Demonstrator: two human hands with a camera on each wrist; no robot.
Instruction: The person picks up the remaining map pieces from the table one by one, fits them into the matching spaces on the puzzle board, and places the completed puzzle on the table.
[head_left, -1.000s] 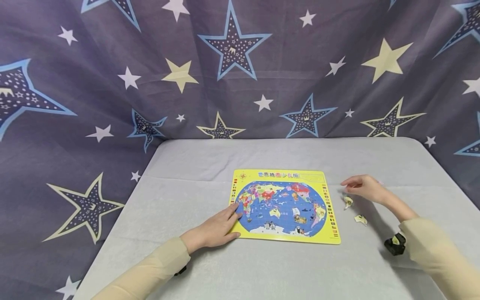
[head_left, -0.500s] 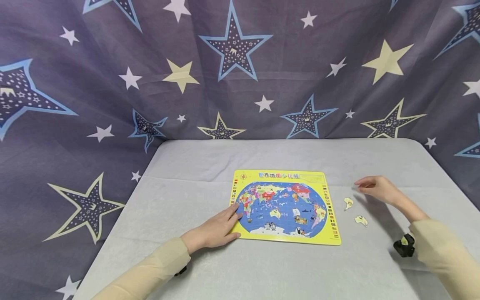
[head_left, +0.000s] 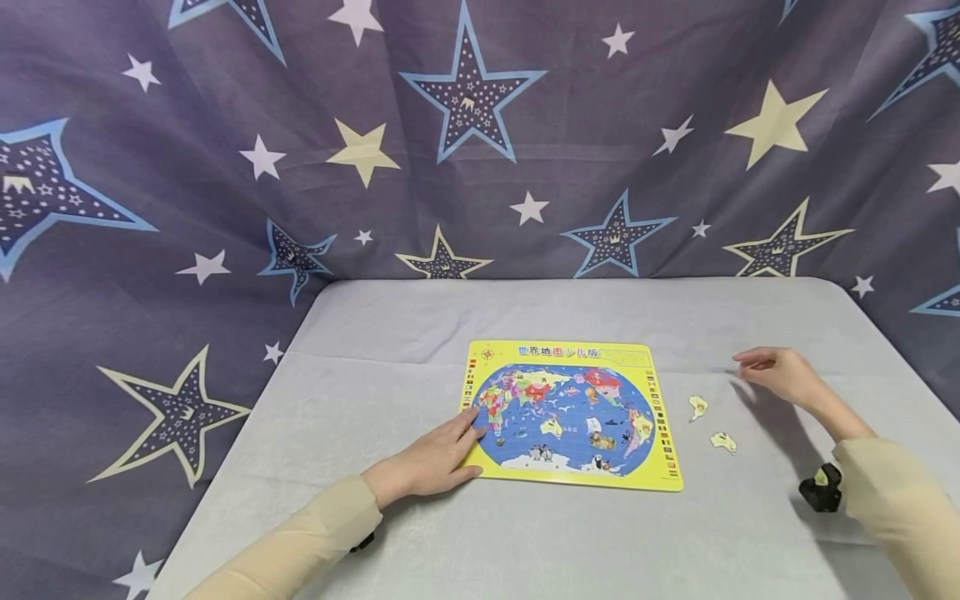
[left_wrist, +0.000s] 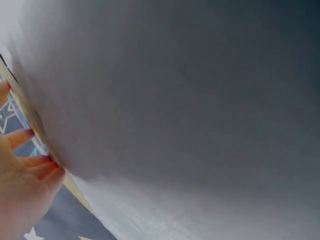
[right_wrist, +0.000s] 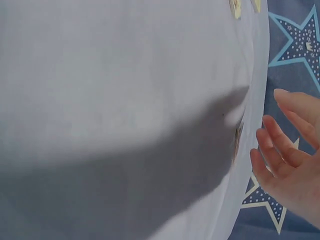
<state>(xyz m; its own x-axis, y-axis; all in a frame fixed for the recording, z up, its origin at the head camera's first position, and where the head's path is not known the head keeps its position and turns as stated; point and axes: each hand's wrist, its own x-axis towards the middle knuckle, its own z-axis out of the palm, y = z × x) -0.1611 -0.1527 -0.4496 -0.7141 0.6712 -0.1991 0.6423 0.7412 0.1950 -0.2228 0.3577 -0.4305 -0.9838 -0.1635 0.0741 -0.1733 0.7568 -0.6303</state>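
A yellow-bordered world map puzzle board point(head_left: 577, 478) lies flat on the table. My left hand point(head_left: 431, 458) rests on its left edge, and in the left wrist view the fingertips touch that edge. To the right of the board lie two small yellowish puzzle pieces: an upper one point(head_left: 697, 407) shaped like South America and a lower one point(head_left: 723, 442) shaped like Australia. My right hand point(head_left: 783, 375) hovers to the right of them with loosely bent fingers and nothing held. Another small flat piece point(right_wrist: 237, 142) lies near that hand in the right wrist view, its face seen too edge-on to read.
Pale grey cloth covers the table point(head_left: 600, 542). Behind it and to the left hangs a dark curtain point(head_left: 555, 125) patterned with stars. A black band with a device point(head_left: 821, 488) sits at the right wrist.
My right hand has moved rightward, away from the board and the two yellowish pieces. The left hand, the board and those pieces have stayed put.
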